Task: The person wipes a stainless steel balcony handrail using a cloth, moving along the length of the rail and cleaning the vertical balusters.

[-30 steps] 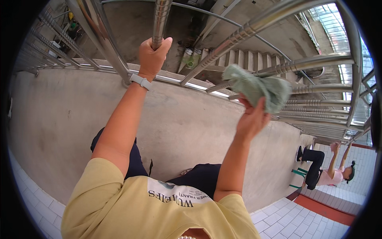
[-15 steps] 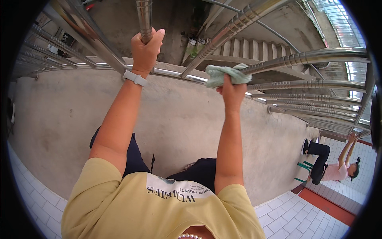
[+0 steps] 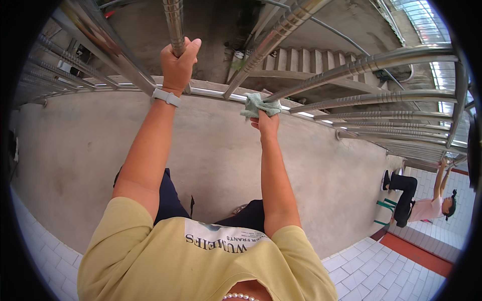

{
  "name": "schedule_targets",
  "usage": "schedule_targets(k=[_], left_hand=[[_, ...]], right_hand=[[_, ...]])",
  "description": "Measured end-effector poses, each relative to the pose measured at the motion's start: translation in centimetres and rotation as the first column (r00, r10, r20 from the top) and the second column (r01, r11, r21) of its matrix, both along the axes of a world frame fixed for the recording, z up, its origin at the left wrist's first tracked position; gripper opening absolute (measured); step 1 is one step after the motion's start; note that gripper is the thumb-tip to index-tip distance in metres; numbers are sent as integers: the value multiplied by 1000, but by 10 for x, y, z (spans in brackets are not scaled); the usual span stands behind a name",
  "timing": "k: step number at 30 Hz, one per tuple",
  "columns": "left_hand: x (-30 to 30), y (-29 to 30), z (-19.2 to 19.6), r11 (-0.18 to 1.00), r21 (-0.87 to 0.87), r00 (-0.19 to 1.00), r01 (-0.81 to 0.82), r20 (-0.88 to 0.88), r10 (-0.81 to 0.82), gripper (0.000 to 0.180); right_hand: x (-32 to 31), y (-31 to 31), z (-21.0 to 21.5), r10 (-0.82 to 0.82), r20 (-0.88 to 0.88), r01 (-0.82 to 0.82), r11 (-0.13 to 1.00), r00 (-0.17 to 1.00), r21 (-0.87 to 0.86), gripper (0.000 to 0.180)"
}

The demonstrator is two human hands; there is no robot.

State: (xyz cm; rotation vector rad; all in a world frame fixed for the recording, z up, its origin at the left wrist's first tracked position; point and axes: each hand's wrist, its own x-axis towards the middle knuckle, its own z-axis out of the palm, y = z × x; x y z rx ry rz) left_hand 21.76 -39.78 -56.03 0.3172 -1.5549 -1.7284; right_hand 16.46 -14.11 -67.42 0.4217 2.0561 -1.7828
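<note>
My left hand (image 3: 177, 65) is wrapped round an upright metal baluster (image 3: 173, 22) of the railing, thumb upward. A pale watch band (image 3: 166, 97) circles that wrist. My right hand (image 3: 266, 123) grips a light green cloth (image 3: 259, 105), bunched round the lower end of another shiny baluster (image 3: 326, 78). The cloth hides the fingertips and the spot where they press. Between my two hands stands a further ringed baluster (image 3: 268, 46), which neither hand touches. Along their feet runs the bottom rail (image 3: 208, 93).
A concrete floor (image 3: 216, 145) stretches below me, bordered by white tiles (image 3: 364, 268). Beyond the railing, concrete stairs (image 3: 311, 61) descend. At the right, another person (image 3: 427, 208) in a pink top reaches up to the railing, beside a green-legged stool (image 3: 385, 211).
My right hand has slid the cloth down the baluster toward its foot, moving left and slightly lower in view. My left hand keeps its grip, with the whole view shifted a little.
</note>
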Motion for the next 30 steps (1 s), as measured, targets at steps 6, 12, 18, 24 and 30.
schedule_targets(k=[6, 12, 18, 24, 30], left_hand=[[-3, 0, 0, 999, 2, 998, -54, -14, 54, 39], [-5, 0, -9, 993, -5, 993, -115, -14, 115, 35], [-1, 6, -2, 986, -63, 988, -151, 5, 152, 37], [-2, 2, -6, 989, -69, 991, -132, 6, 132, 39], [-3, 3, -3, 991, -18, 991, -131, 1, 131, 38]], right_hand=[[-22, 29, 36, -271, -426, 219, 961, 863, -166, 21], [-44, 63, 110, -450, -793, 307, 887, 411, -345, 31], [-37, 56, 206, -391, -885, 286, 904, 254, -317, 41], [-86, 62, 247, -342, -909, 374, 896, 239, -239, 52], [-99, 63, 206, -313, -936, 398, 888, 158, -230, 54]])
